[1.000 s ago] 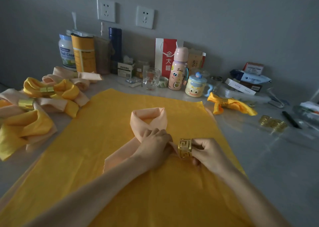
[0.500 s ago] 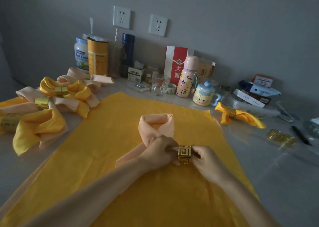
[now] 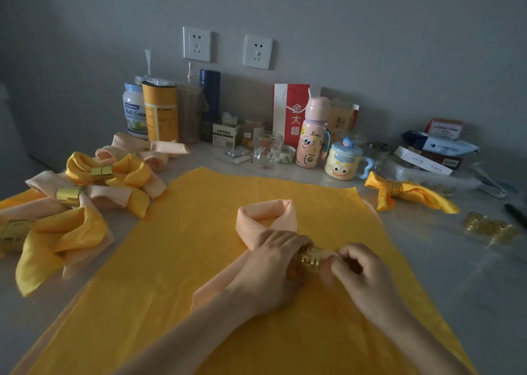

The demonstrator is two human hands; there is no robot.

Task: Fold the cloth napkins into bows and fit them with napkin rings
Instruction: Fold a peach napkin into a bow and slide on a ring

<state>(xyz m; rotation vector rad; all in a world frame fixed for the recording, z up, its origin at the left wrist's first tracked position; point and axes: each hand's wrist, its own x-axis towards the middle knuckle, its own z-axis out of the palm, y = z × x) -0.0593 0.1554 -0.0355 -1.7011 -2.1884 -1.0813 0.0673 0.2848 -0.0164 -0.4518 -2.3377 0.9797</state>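
Note:
A peach napkin (image 3: 265,217) folded into a loop lies on a flat yellow cloth (image 3: 185,249) in the middle of the table. My left hand (image 3: 271,263) grips the napkin where its two ends cross. A gold napkin ring (image 3: 309,260) sits around the gathered cloth between my hands. My right hand (image 3: 362,272) pinches the peach cloth end that pokes out of the ring on the right.
Several finished yellow and peach bows with gold rings (image 3: 85,192) are piled at the left. One yellow bow (image 3: 405,193) lies at the right, with spare gold rings (image 3: 489,227) beyond it. Jars, bottles, a glass (image 3: 267,150) and a mug (image 3: 343,163) line the wall.
The ring has slid left onto the napkin's gathered end. My right hand moved from holding the ring to pinching the cloth tip coming through it.

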